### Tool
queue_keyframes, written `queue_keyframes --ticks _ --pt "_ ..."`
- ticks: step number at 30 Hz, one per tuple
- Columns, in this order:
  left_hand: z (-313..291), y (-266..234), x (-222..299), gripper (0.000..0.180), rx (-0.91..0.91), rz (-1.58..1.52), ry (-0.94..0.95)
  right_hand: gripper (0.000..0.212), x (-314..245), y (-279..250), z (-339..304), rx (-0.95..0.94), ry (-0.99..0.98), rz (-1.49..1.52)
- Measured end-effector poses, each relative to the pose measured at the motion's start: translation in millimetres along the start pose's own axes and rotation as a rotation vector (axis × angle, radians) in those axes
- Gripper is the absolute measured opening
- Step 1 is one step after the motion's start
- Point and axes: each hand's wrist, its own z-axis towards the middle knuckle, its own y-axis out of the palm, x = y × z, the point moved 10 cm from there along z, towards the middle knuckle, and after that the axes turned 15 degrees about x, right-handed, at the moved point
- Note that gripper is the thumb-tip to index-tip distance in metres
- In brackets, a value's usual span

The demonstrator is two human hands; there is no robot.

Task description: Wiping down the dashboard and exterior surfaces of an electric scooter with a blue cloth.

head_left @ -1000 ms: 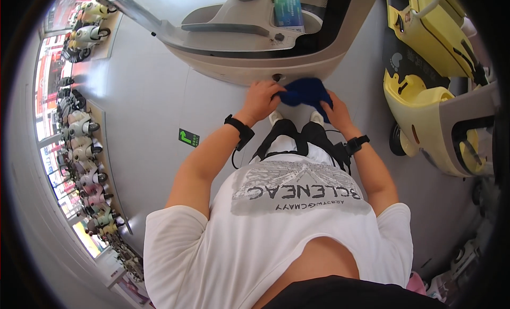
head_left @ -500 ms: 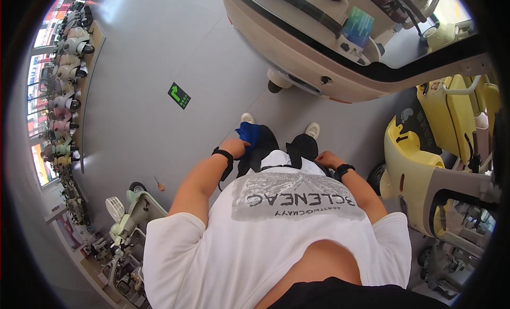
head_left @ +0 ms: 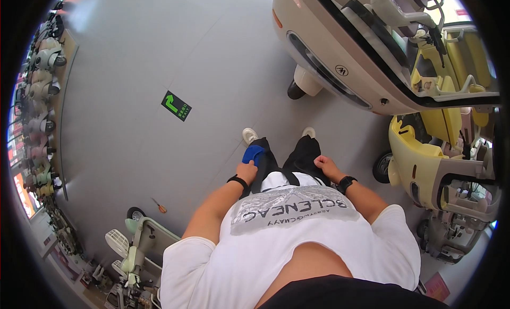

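Low at my left thigh, my left hand (head_left: 246,171) is closed on a blue cloth (head_left: 253,155), which hangs against the dark trouser leg. My right hand (head_left: 328,168) hangs beside my right thigh with its fingers curled in, and nothing shows in it. Both wrists carry black bands. Ahead and to the right stands a beige, cabin-style vehicle (head_left: 340,70) with a dark-edged front window and a small wheel under its nose. My hands touch neither it nor the other vehicles.
To the right stands a yellow scooter (head_left: 417,149) among other vehicles. A pale green scooter (head_left: 139,245) is close on my left, with a screwdriver (head_left: 159,206) lying on the floor near it. A green arrow sign (head_left: 176,105) marks the floor ahead. Scooters (head_left: 45,86) line the left wall.
The view has shifted, and the beige vehicle now sits farther right. My left hand with the blue cloth has come in closer to my leg. My right hand still hangs by my thigh.
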Motion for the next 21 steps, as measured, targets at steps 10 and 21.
queue_keyframes --ticks 10,21 --pt "35 -67 -78 0.022 -0.240 -0.226 0.055 0.014 -79 37 -26 0.042 -0.015 0.260" --pt "68 -219 -131 0.026 -0.531 -0.513 0.221 0.009 -135 87 30 -0.192 0.158 0.375"
